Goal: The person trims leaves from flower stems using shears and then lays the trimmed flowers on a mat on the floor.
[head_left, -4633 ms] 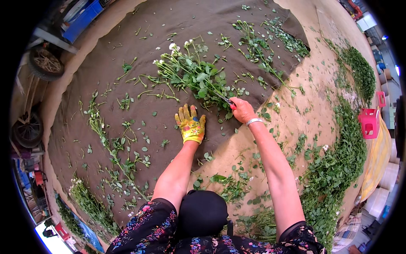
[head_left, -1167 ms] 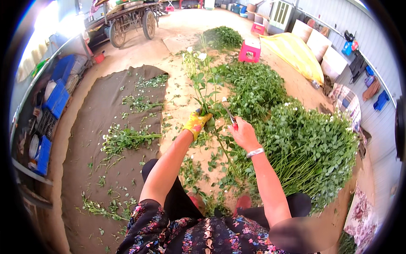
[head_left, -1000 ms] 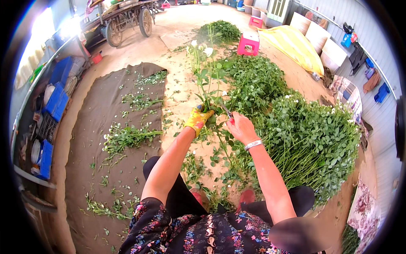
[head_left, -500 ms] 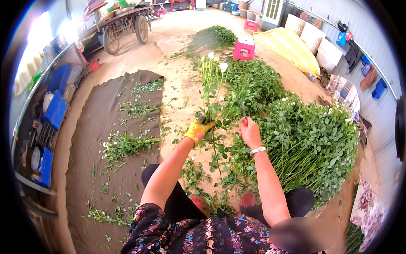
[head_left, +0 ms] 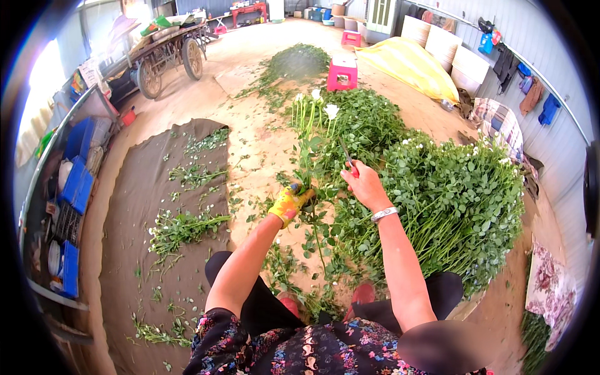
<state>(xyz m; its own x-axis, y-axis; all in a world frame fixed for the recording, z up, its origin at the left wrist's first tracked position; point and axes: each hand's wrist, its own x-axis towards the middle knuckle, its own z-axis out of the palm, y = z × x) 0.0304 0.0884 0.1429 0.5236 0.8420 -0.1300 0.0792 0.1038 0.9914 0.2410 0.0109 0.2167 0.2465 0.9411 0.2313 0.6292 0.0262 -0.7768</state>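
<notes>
My left hand (head_left: 289,205), in a yellow patterned glove, is closed round a leafy flower stem (head_left: 306,153) held upright before me. White blooms (head_left: 331,111) and pale buds top it, and its lower end hangs down between my knees. To the right of the stem, my bare right hand (head_left: 367,189) grips a red-handled cutting tool (head_left: 345,152). Its thin dark blade points up and left, apart from the stem; whether it is scissors or a knife I cannot make out. A large heap of cut flower stems (head_left: 450,194) lies right beside my right forearm.
Small bunches of stems (head_left: 181,230) lie on a dark cloth (head_left: 134,250) at left. A pink stool (head_left: 342,74) stands beyond the leafy pile (head_left: 369,115). Blue crates (head_left: 76,187) line the left side. A cart (head_left: 165,53) is far left, a yellow sheet (head_left: 409,65) far right.
My right hand has moved up, away from the stem, with the tool's blade now tilted up and left. The left hand keeps its hold on the stem. The view has shifted slightly.
</notes>
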